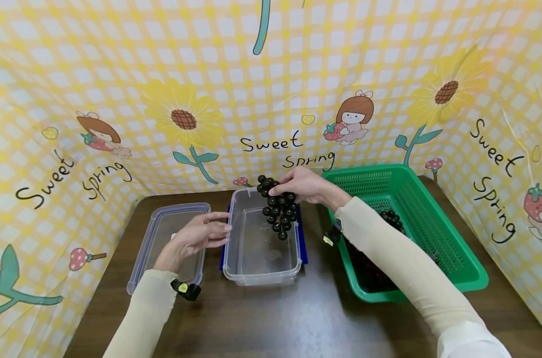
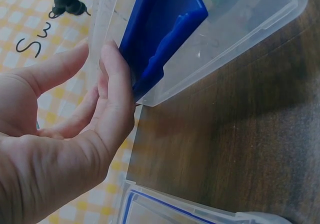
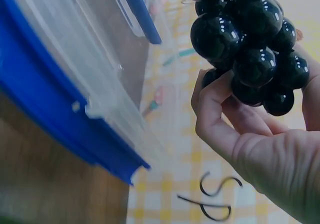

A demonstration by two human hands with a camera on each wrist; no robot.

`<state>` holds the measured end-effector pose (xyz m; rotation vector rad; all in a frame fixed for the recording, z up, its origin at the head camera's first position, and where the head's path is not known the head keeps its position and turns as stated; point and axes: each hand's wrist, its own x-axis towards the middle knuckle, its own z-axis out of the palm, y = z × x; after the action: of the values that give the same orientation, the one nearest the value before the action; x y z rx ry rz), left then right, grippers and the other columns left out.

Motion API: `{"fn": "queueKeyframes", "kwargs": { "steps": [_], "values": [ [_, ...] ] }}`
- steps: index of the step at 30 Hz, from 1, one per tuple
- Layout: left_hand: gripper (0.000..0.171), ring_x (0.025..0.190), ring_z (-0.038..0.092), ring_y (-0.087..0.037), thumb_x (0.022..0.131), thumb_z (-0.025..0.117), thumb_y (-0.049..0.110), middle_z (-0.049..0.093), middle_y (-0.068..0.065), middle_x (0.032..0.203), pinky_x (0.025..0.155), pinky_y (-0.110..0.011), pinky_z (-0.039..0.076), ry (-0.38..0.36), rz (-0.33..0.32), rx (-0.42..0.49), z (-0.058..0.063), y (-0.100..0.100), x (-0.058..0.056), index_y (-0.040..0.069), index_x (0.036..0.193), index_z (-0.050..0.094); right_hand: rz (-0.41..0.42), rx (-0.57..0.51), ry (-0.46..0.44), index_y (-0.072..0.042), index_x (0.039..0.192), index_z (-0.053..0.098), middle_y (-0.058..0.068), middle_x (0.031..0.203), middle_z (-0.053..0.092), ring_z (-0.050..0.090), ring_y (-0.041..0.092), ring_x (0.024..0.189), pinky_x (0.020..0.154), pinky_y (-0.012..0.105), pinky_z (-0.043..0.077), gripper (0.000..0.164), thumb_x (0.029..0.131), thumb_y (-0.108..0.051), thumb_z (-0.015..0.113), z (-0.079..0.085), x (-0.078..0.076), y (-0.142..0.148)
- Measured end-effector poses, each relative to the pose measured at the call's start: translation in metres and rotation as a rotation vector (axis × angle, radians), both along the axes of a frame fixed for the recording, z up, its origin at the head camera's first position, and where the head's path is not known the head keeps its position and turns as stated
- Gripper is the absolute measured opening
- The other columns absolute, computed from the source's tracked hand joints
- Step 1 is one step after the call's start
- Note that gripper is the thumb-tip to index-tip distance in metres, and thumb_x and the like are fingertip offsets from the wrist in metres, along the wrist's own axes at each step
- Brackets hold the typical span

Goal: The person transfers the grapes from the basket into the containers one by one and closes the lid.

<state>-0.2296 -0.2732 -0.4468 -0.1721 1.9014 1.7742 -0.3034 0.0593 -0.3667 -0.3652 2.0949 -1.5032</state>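
Note:
A bunch of shiny black grapes (image 1: pixel 279 211) hangs from my right hand (image 1: pixel 308 186), which grips it near its upper end. In the right wrist view the fingers curl around the grapes (image 3: pixel 257 59). Below and beside the bunch stands a clear plastic box (image 1: pixel 262 277) without its lid, its blue side latches folded down. My left hand (image 1: pixel 201 232) is at the box's left side, fingers extended. The left wrist view has its fingertips against or very near the blue latch (image 2: pixel 165 34); contact is hard to tell.
The clear lid (image 1: pixel 161 226) lies flat on the brown table (image 1: pixel 253 323), left of the box and partly behind my left hand. To the right, a green basket (image 1: pixel 467 283) holds more dark grapes (image 1: pixel 390 218), partly hidden by my right forearm. A patterned cloth stands behind.

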Motion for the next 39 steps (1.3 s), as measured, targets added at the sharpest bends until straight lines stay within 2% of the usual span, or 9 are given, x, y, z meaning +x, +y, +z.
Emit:
{"fn": "queueKeyframes", "kwargs": {
  "steps": [4, 10, 12, 15, 17, 23, 26, 31, 39],
  "values": [
    [0.065, 0.094, 0.075, -0.014, 0.101, 0.070, 0.010, 0.072, -0.005, 0.115, 0.086, -0.031, 0.065, 0.001, 0.003, 0.003, 0.000, 0.000, -0.001, 0.007, 0.159, 0.040, -0.031, 0.021, -0.020, -0.011, 0.088, 0.078, 0.007, 0.124, 0.066, 0.024, 0.009, 0.051, 0.054, 0.029, 0.034, 0.019, 0.085, -0.026, 0.089, -0.006, 0.000, -0.021],
    [0.065, 0.093, 0.075, -0.013, 0.101, 0.069, 0.009, 0.073, -0.004, 0.111, 0.086, -0.031, 0.065, -0.014, 0.017, 0.010, -0.002, -0.001, -0.001, 0.007, 0.159, 0.040, -0.064, 0.051, -0.063, -0.015, 0.069, 0.069, 0.013, 0.152, 0.059, 0.024, 0.010, 0.050, 0.064, 0.035, 0.046, 0.028, 0.086, -0.026, 0.088, -0.020, -0.001, -0.048],
    [0.066, 0.093, 0.075, -0.013, 0.101, 0.069, 0.008, 0.073, -0.004, 0.111, 0.086, -0.031, 0.065, -0.015, 0.019, 0.012, -0.002, -0.001, -0.001, 0.007, 0.159, 0.039, -0.079, 0.051, -0.073, -0.017, 0.060, 0.052, 0.008, 0.115, 0.071, 0.023, 0.010, 0.051, 0.068, 0.038, 0.051, 0.045, 0.087, -0.025, 0.087, -0.027, -0.002, -0.055],
    [0.067, 0.092, 0.073, -0.012, 0.102, 0.069, 0.009, 0.071, -0.003, 0.111, 0.086, -0.031, 0.064, -0.007, 0.004, 0.012, -0.001, 0.000, -0.002, 0.007, 0.161, 0.037, -0.099, 0.045, -0.085, -0.019, 0.056, 0.040, -0.005, 0.066, 0.048, 0.022, 0.011, 0.052, 0.072, 0.043, 0.050, 0.057, 0.087, -0.024, 0.087, -0.036, -0.004, -0.064],
    [0.068, 0.091, 0.073, -0.012, 0.102, 0.069, 0.010, 0.070, -0.003, 0.111, 0.087, -0.031, 0.064, -0.006, 0.002, 0.013, 0.000, 0.000, -0.002, 0.007, 0.161, 0.037, -0.107, 0.045, -0.090, -0.022, 0.057, 0.036, -0.007, 0.060, 0.024, 0.023, 0.010, 0.052, 0.073, 0.045, 0.052, 0.060, 0.086, -0.023, 0.087, -0.040, -0.005, -0.070],
    [0.069, 0.092, 0.073, -0.012, 0.101, 0.070, 0.010, 0.069, -0.003, 0.110, 0.087, -0.031, 0.065, -0.013, 0.006, 0.010, 0.002, 0.000, -0.003, 0.007, 0.161, 0.037, -0.094, 0.095, -0.110, -0.017, 0.057, 0.051, -0.008, 0.058, 0.035, 0.035, 0.010, 0.051, 0.070, 0.043, 0.054, 0.046, 0.086, -0.019, 0.087, -0.048, -0.002, -0.087],
    [0.068, 0.092, 0.073, -0.013, 0.101, 0.070, 0.009, 0.069, -0.002, 0.109, 0.086, -0.031, 0.065, -0.014, 0.009, 0.015, 0.002, 0.000, -0.004, 0.007, 0.161, 0.037, -0.105, 0.171, -0.104, -0.004, 0.083, 0.069, 0.003, 0.080, 0.059, 0.056, 0.015, 0.062, 0.069, 0.041, 0.061, 0.025, 0.085, -0.020, 0.088, -0.051, 0.000, -0.095],
    [0.067, 0.094, 0.074, -0.013, 0.102, 0.068, 0.008, 0.068, -0.002, 0.110, 0.087, -0.031, 0.065, -0.017, 0.015, 0.015, 0.000, 0.001, -0.004, 0.007, 0.161, 0.037, -0.129, 0.272, -0.095, 0.005, 0.143, 0.049, 0.019, 0.139, 0.056, 0.065, 0.026, 0.096, 0.068, 0.038, 0.063, 0.077, 0.084, -0.021, 0.091, -0.059, 0.001, -0.107],
    [0.065, 0.090, 0.073, -0.013, 0.101, 0.069, 0.008, 0.070, -0.001, 0.104, 0.085, -0.031, 0.065, -0.019, 0.023, 0.018, -0.001, 0.002, -0.002, 0.007, 0.159, 0.039, -0.175, 0.275, -0.124, 0.008, 0.141, 0.050, 0.022, 0.138, 0.057, 0.072, 0.036, 0.097, 0.077, 0.049, 0.066, 0.077, 0.081, -0.014, 0.092, -0.071, 0.001, -0.113]
  ]
}}
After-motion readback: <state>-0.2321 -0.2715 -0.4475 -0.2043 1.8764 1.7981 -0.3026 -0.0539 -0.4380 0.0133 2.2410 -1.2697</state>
